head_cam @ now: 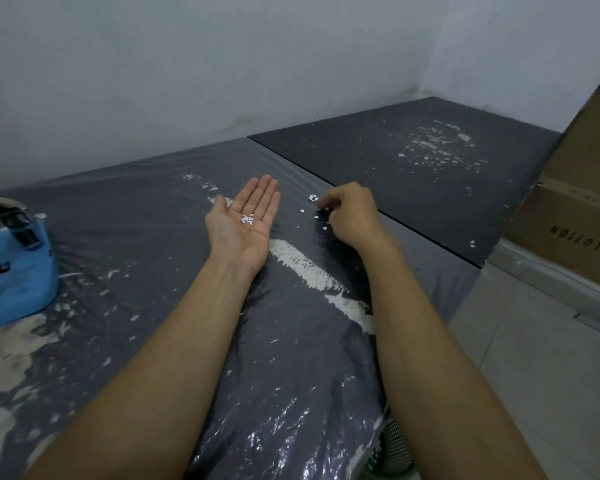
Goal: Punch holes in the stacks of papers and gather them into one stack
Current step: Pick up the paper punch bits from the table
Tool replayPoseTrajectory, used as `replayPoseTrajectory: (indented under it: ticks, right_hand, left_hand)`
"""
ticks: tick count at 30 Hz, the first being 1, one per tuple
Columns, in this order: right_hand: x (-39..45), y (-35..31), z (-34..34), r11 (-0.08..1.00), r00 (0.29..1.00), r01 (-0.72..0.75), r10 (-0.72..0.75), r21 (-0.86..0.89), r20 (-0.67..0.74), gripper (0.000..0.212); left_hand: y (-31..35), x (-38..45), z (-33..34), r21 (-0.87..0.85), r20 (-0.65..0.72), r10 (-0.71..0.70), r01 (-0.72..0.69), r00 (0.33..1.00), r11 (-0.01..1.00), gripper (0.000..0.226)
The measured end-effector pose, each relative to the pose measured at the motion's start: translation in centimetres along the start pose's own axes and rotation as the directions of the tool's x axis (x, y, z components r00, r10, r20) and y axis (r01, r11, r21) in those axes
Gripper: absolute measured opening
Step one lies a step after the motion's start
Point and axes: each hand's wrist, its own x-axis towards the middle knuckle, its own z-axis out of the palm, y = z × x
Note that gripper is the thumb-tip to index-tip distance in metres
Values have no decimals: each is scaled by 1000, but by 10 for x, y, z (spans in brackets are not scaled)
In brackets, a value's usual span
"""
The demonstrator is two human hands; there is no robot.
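Hands, two, bare, forearms reaching in from the bottom edge: left hand [246, 223] palm up, fingers straight and together, lying open on the surface [146, 237]; right hand [352, 214] knuckles up, fingers curled down toward the surface, fingertips hidden under the hand, so whether they pinch anything cannot be told. Surface: dark grey, covered in wrinkled clear plastic film, streaked with whitish smears; a second dark panel [413, 161] abuts it farther right, speckled with pale flecks. Cardboard box [575, 209]: brown, at the right edge, cut off by the frame, printed lettering upside down and only partly legible. Hole punch [13, 268]: blue body with a grey handle, at the far left edge, cut off by the frame, well apart from both hands. Mesh-sided item [394, 445]: below the surface's near right corner, mostly hidden, identity unclear. Paper punch-outs in palm [247, 219]: small white cluster resting in the middle of the left palm. Loose paper punch-outs [313, 198]: a few white bits scattered on the film between the two hands and just beside the right hand's curled fingers, too small to count reliably. Paper stacks: none identifiable in view.
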Motion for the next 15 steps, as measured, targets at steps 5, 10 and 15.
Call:
replayPoseTrajectory:
  ticks: [5,10,15]
  right_hand:
    - [-1,-3,2,1000,1000,18,-18,-11,-7,58]
    - [-10,-13,3,992,992,97,-89,-83,91,48]
    - [-12,-7,-6,995,994,97,-95,-25,59,48]
  left_hand:
    - [-2,0,1,59,-12,-11,11,1000,998,59]
    - [-3,-2,1,103,-19,-16,18,1000,994,57]
    - [-5,-1,2,152,-27,-17,21,999,988,57]
